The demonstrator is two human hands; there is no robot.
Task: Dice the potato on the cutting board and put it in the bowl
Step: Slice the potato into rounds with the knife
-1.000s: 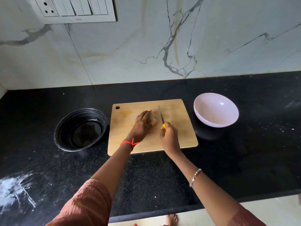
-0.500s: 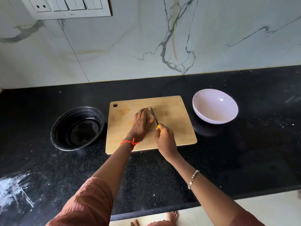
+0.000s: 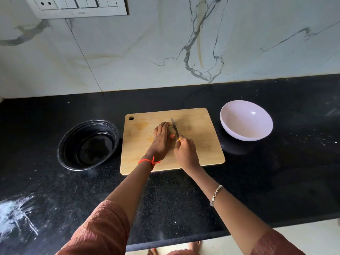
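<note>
Potato (image 3: 171,128): brown, at the middle of the wooden cutting board (image 3: 195,151), mostly covered by the left hand (image 3: 161,140), whose fingers curl over it and hold it down.
Knife (image 3: 175,127): yellow handle clasped in the right hand (image 3: 185,153); blade set against the potato's right side.
White bowl (image 3: 239,131): on the black table (image 3: 276,172), just right of the board.
Black bowl (image 3: 63,144): just left of the board.
Switch panel (image 3: 82,6): on the marble wall, upper left.
</note>
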